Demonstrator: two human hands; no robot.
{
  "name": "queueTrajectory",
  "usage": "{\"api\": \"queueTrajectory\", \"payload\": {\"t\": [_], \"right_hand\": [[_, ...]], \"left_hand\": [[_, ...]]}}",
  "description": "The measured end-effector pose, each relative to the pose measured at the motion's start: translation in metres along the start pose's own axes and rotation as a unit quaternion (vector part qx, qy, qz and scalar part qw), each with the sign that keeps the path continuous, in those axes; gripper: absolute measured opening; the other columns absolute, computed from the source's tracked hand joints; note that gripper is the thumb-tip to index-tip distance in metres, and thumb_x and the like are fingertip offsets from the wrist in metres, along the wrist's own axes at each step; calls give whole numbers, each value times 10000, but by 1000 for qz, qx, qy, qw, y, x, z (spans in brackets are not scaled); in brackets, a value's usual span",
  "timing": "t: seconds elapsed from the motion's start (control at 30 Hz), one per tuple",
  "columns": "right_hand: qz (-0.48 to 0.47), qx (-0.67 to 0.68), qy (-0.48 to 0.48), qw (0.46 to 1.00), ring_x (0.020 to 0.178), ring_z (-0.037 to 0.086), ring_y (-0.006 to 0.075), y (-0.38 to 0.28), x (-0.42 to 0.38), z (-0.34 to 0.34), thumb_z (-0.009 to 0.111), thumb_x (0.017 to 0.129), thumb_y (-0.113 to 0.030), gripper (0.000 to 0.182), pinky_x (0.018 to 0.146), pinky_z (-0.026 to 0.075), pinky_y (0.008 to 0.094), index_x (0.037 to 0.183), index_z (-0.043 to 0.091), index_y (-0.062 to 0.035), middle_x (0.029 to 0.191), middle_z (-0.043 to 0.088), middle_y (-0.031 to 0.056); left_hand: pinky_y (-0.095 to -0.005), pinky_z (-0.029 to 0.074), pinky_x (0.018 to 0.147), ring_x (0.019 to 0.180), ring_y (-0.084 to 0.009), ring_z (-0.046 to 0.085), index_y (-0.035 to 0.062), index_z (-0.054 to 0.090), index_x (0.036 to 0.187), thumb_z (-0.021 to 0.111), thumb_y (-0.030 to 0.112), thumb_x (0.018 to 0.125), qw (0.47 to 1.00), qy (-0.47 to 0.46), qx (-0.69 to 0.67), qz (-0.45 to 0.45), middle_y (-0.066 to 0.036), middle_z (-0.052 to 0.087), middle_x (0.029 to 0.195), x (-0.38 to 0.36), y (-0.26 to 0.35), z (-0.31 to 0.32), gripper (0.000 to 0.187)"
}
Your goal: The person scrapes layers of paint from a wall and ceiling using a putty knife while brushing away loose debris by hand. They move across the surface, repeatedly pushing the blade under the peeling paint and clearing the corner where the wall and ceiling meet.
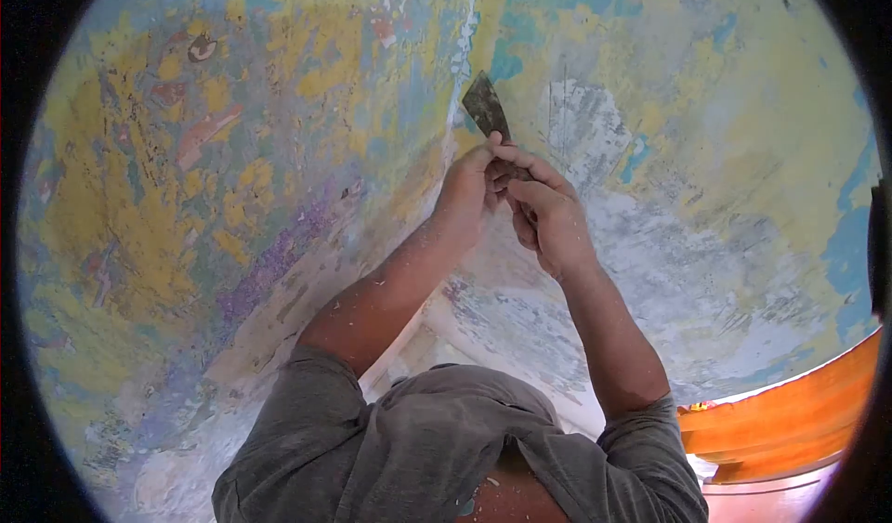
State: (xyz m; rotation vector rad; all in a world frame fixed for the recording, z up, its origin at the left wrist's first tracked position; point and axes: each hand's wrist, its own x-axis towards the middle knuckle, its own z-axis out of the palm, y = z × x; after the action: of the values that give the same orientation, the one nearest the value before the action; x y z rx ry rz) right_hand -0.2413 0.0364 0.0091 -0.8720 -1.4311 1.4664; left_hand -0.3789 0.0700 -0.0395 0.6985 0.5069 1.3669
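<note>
A dark, stained scraper (487,108) with a flat blade points up at the wall corner, just right of the pale vertical seam (462,49). My left hand (472,175) is closed at the scraper's lower end, its fingertips at the base of the blade. My right hand (548,209) is wrapped round the handle, which is mostly hidden by the fingers. Both hands touch each other. Pale flakes dot my forearms.
Walls with peeling yellow, blue and purple paint (279,244) meet at the corner. A whitish scraped patch (590,128) lies right of the blade. Orange cloth (790,421) hangs at the lower right, and a dark object (877,249) stands at the right edge.
</note>
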Motion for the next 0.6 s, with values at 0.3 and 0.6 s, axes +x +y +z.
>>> {"api": "queueTrajectory", "payload": {"t": [0.3, 0.6], "right_hand": [[-32, 36, -16, 999, 465, 374, 69, 5, -20, 23, 490, 977, -92, 346, 405, 289, 235, 1312, 577, -84, 796, 543, 4], [-36, 69, -8, 997, 450, 385, 82, 11, -18, 17, 511, 968, -98, 328, 378, 277, 241, 1283, 602, -88, 777, 541, 24]], "left_hand": [[-308, 510, 738, 805, -141, 641, 88, 655, 994, 601, 319, 1030, 997, -56, -47, 31, -16, 663, 879, 8, 1, -9, 240], [-294, 494, 736, 820, -130, 633, 120, 656, 974, 622, 348, 1017, 996, -43, -28, 67, -5, 647, 867, 3, -2, 0, 234]]}}
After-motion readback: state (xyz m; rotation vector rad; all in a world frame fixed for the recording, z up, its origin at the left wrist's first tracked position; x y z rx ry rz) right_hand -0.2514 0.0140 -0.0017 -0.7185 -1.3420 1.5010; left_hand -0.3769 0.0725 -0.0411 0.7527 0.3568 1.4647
